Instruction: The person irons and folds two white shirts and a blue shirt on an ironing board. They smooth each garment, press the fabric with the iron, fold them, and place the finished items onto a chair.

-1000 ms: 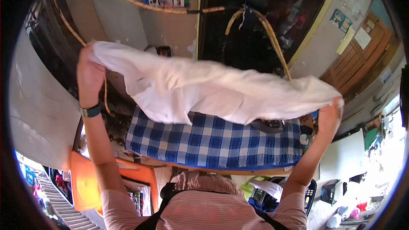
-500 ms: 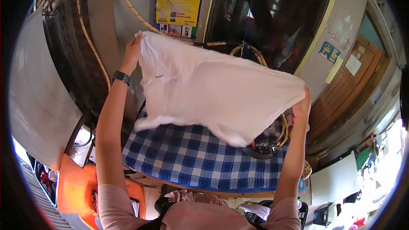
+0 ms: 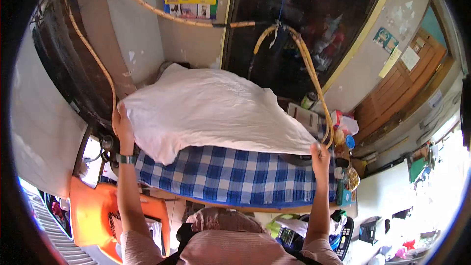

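Note:
A white cloth garment (image 3: 211, 108) is stretched out between my two hands, billowing over a table covered with a blue and white checked cloth (image 3: 235, 181). My left hand (image 3: 122, 122) is closed on its left edge, and a dark band circles that wrist. At the garment's right corner, my right hand (image 3: 320, 157) pinches the fabric. The garment hides the back of the table. Only a dark sliver of the iron (image 3: 297, 159) shows beneath the fabric near my right hand.
A hose-like cord (image 3: 319, 88) hangs down at the right of the table, in front of a dark window. Jars and packets (image 3: 346, 132) crowd the table's right end. An orange chair (image 3: 93, 211) stands at front left, a black basket (image 3: 346, 238) at front right.
Both hands have come down, the left also moving outward. The garment has dropped from a raised position and now spreads lower over the table, covering most of the iron. The view has tilted down.

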Action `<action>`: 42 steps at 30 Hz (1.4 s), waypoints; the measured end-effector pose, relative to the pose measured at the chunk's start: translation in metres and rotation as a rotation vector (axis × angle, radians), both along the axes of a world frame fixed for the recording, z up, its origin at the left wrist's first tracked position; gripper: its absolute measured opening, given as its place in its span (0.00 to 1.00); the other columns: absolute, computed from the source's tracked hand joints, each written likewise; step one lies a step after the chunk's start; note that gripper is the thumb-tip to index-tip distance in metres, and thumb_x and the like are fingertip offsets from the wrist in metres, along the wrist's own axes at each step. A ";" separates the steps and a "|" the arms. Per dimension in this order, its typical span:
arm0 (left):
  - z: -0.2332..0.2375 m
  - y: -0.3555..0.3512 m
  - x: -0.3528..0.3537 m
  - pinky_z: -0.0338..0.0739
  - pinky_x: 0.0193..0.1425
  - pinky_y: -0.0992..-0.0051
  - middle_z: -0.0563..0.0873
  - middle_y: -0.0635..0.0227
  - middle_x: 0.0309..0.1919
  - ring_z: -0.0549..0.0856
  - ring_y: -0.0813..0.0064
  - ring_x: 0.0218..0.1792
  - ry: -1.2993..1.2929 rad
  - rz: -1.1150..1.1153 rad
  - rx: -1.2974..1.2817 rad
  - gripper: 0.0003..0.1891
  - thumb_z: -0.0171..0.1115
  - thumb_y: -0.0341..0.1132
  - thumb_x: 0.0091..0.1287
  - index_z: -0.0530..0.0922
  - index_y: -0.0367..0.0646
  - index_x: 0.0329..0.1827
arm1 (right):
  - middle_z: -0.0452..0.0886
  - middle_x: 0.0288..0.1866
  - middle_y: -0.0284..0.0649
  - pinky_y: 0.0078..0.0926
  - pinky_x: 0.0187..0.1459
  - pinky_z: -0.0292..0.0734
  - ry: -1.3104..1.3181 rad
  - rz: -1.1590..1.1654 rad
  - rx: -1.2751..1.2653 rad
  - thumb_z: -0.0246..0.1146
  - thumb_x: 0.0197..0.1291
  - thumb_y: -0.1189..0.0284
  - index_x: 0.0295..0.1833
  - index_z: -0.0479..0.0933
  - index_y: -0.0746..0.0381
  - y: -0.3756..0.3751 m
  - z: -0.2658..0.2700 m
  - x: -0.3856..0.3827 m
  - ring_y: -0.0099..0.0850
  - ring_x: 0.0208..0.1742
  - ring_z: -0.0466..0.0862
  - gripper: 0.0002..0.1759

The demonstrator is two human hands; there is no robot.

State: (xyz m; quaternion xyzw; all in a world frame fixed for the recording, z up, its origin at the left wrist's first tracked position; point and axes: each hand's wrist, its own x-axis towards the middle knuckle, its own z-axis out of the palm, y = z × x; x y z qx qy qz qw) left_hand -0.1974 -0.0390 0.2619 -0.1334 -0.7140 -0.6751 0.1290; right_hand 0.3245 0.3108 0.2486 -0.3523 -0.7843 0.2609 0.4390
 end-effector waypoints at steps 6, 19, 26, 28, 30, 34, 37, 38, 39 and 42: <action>-0.164 -0.064 0.049 0.72 0.55 0.68 0.82 0.46 0.46 0.80 0.60 0.47 -0.063 0.034 -0.350 0.25 0.50 0.48 0.75 0.76 0.27 0.49 | 0.76 0.29 0.32 0.20 0.35 0.70 -0.171 0.083 -0.176 0.66 0.60 0.72 0.35 0.75 0.65 -0.034 -0.111 0.053 0.20 0.32 0.73 0.08; -0.246 -0.086 0.082 0.71 0.47 0.54 0.80 0.45 0.44 0.79 0.45 0.45 -0.044 0.163 -0.934 0.18 0.54 0.45 0.71 0.72 0.36 0.50 | 0.77 0.35 0.43 0.53 0.48 0.66 -0.647 -0.276 -0.144 0.64 0.59 0.55 0.39 0.80 0.56 -0.069 -0.223 0.094 0.50 0.43 0.75 0.16; -0.196 0.016 0.213 0.44 0.77 0.51 0.57 0.43 0.72 0.56 0.49 0.74 0.534 -0.945 -0.928 0.32 0.61 0.40 0.63 0.63 0.37 0.68 | 0.75 0.43 0.43 0.48 0.51 0.65 -0.416 -0.240 -0.148 0.64 0.59 0.61 0.35 0.79 0.59 -0.069 -0.224 0.091 0.47 0.46 0.72 0.12; -0.176 0.027 0.230 0.43 0.78 0.51 0.56 0.45 0.74 0.54 0.52 0.75 0.587 -1.239 -1.093 0.38 0.61 0.37 0.59 0.58 0.37 0.73 | 0.73 0.47 0.45 0.48 0.52 0.63 -0.592 -0.355 0.046 0.62 0.60 0.62 0.33 0.78 0.60 -0.076 -0.211 0.098 0.48 0.49 0.70 0.12; -0.184 0.022 0.227 0.43 0.78 0.50 0.55 0.47 0.74 0.53 0.53 0.76 0.583 -1.267 -1.116 0.40 0.61 0.36 0.58 0.55 0.37 0.74 | 0.72 0.50 0.45 0.49 0.52 0.63 -0.651 -0.353 0.067 0.62 0.61 0.62 0.35 0.77 0.60 -0.081 -0.218 0.108 0.49 0.51 0.69 0.11; -0.230 -0.013 0.222 0.42 0.78 0.51 0.52 0.45 0.75 0.51 0.50 0.77 1.121 -1.081 -1.430 0.43 0.59 0.36 0.57 0.50 0.35 0.76 | 0.72 0.50 0.46 0.50 0.54 0.61 -0.620 -0.268 0.014 0.60 0.61 0.61 0.41 0.76 0.59 -0.080 -0.214 0.109 0.49 0.51 0.69 0.12; -0.226 -0.027 0.230 0.41 0.78 0.49 0.51 0.40 0.74 0.48 0.44 0.76 1.126 -0.983 -1.519 0.43 0.57 0.38 0.59 0.49 0.35 0.76 | 0.70 0.54 0.47 0.50 0.56 0.62 -0.778 -0.229 0.013 0.58 0.61 0.65 0.49 0.74 0.61 -0.086 -0.217 0.114 0.50 0.54 0.69 0.14; -0.209 -0.021 0.237 0.41 0.78 0.49 0.51 0.40 0.74 0.48 0.44 0.76 1.124 -0.989 -1.515 0.43 0.57 0.38 0.59 0.49 0.35 0.76 | 0.70 0.54 0.47 0.50 0.56 0.62 -0.784 -0.232 0.013 0.58 0.61 0.65 0.49 0.74 0.61 -0.085 -0.211 0.109 0.50 0.54 0.69 0.14; -0.184 -0.012 0.248 0.41 0.77 0.47 0.51 0.38 0.74 0.48 0.42 0.76 0.800 -1.082 -1.485 0.42 0.57 0.41 0.61 0.50 0.34 0.76 | 0.69 0.59 0.48 0.51 0.61 0.60 -0.806 -0.172 0.048 0.60 0.60 0.65 0.51 0.74 0.60 -0.086 -0.193 0.093 0.51 0.59 0.67 0.16; -0.176 0.019 0.265 0.40 0.75 0.41 0.51 0.41 0.74 0.49 0.45 0.76 0.474 -1.200 -1.260 0.42 0.56 0.49 0.63 0.53 0.37 0.76 | 0.65 0.68 0.47 0.50 0.67 0.58 -0.829 0.157 0.105 0.61 0.60 0.63 0.62 0.69 0.59 -0.094 -0.175 0.066 0.49 0.69 0.64 0.25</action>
